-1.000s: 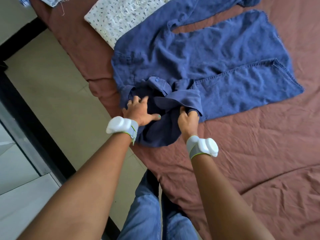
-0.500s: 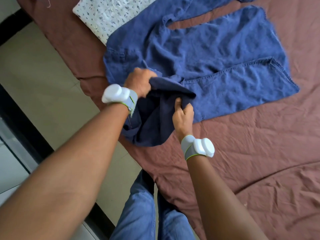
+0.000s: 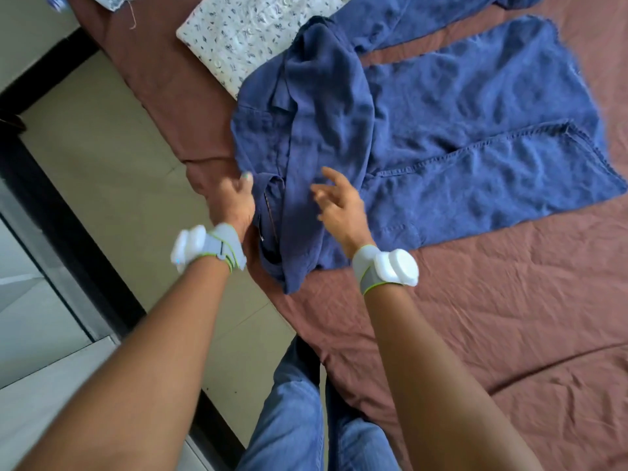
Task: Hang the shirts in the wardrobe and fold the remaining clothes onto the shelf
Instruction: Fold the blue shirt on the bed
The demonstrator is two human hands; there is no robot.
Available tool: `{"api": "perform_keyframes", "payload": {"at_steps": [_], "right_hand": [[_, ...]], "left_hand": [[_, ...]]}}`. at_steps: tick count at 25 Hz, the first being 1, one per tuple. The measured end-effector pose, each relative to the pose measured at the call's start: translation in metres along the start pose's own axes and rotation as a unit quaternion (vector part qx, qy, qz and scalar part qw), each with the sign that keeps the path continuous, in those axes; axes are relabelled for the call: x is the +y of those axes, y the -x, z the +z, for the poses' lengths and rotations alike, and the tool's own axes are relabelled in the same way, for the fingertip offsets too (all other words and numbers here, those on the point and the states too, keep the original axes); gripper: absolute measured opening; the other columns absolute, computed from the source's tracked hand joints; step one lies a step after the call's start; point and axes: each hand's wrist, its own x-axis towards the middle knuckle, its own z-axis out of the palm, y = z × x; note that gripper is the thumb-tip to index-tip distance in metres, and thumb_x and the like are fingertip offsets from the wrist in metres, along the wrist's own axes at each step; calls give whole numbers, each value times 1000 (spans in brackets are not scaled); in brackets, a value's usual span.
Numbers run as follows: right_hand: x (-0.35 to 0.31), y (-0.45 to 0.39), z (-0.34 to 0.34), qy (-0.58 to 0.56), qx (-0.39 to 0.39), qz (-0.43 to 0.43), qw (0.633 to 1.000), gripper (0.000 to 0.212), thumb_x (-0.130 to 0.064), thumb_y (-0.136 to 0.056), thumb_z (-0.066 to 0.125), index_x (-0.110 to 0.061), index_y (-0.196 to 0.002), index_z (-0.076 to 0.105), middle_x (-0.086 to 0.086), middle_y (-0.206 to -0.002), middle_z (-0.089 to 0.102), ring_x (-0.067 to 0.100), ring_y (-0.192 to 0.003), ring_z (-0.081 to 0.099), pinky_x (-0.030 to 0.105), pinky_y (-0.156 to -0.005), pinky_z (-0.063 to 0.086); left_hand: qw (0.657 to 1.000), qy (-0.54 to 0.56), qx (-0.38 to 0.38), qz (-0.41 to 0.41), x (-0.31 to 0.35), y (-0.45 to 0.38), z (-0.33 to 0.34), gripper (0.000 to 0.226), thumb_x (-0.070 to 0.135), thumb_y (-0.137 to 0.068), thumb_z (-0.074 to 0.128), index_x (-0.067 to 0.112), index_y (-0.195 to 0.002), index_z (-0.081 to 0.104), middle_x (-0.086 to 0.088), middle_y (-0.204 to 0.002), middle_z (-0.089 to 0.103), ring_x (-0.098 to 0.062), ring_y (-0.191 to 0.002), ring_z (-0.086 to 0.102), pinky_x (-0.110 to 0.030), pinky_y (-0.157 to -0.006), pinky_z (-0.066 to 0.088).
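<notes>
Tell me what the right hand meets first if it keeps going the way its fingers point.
Probably the blue shirt: the right hand hovers open over its folded sleeve; height above the cloth is unclear.

— Any writing, labels or numbers you can read here?

— None. The blue shirt (image 3: 424,130) shows only plain cloth and stitched seams, no tag or brand in sight.

— The white folded cloth (image 3: 244,35) beside it?

— A small leaf-like print, not letters.

— And the white wrist devices (image 3: 396,268)?

— Smooth and unmarked, as far as can be told; the left one is blurred. No sign anywhere else either.
</notes>
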Motion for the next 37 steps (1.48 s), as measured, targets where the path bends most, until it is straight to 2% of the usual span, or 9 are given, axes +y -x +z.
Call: {"api": "perform_keyframes", "payload": {"at_steps": [5, 12, 16, 19, 22, 25, 27, 32, 37], "right_hand": [[37, 25, -23, 156, 135, -27, 978, 18, -13, -91, 60, -5, -107, 63, -1, -71, 61, 20, -72, 58, 31, -77, 45], [65, 36, -25, 215, 83, -31, 973, 33, -19, -90, 62, -3, -118, 57, 7, -89, 62, 34, -97, 57, 44, -92, 44], [69, 36, -59, 300, 144, 31, 943, 39, -33, -95, 55, -11, -127, 53, 13, -125, 54, 34, -119, 43, 45, -95, 36], [67, 38, -79, 369, 125, 65, 919, 33, -33, -97, 50, -16, -125, 56, 4, -137, 45, 28, -127, 35, 49, -102, 29], [65, 40, -74, 410, 115, 71, 902, 33, -28, -95, 53, -17, -127, 53, 5, -139, 40, 29, -128, 33, 51, -101, 27], [60, 42, -59, 421, 128, 51, 897, 37, -25, -94, 56, -18, -129, 50, 9, -136, 39, 31, -127, 31, 51, -101, 28], [57, 43, -51, 423, 121, 5, 898, 37, -23, -93, 57, -16, -129, 51, 10, -134, 40, 31, -125, 33, 49, -99, 29], [64, 38, -51, 442, 50, -65, 893, 46, -26, -92, 58, -16, -135, 47, 4, -147, 37, 29, -131, 31, 50, -100, 31], [71, 32, -57, 444, 38, -25, 895, 44, -30, -94, 56, -16, -135, 48, 0, -151, 32, 27, -134, 29, 51, -101, 33]], "left_hand": [[936, -134, -108, 309, -74, 100, 4, 60, 54, -75, 65, 6, -111, 65, -9, -97, 61, -24, -85, 61, -37, -81, 51], [917, -355, -73, 169, -59, 128, 14, 123, 67, -58, 76, 20, -150, 9, -8, -127, 49, -26, -107, 55, -43, -88, 32], [865, -465, -107, 153, -71, 94, -28, 92, 71, -72, 62, 27, -143, 23, -7, -103, 70, -25, -100, 64, -47, -101, 23], [932, -347, -100, -28, -80, 75, -56, 46, 58, -85, 54, 20, -110, 61, -9, -106, 67, -33, -106, 59, -45, -101, 29], [961, -219, 27, -169, -81, 74, -49, 41, 23, -85, 58, 3, -120, 55, -21, -123, 58, -40, -110, 56, -41, -91, 44], [951, -267, 138, 76, -62, 93, -24, 42, 18, -83, 54, 9, -124, 49, -21, -122, 50, -41, -107, 53, -48, -89, 42], [943, -254, 64, 204, -58, 102, 0, 39, 31, -86, 53, 8, -117, 55, -21, -118, 51, -43, -105, 54, -49, -86, 44], [978, -205, -31, -10, -71, 98, 19, 56, 39, -77, 75, 14, -118, 45, -16, -123, 53, -38, -111, 55, -46, -93, 45], [997, -35, -17, 72, -69, 78, -5, 10, 10, -88, 60, 6, -97, 62, -17, -89, 66, -26, -84, 60, -36, -85, 47]]}}
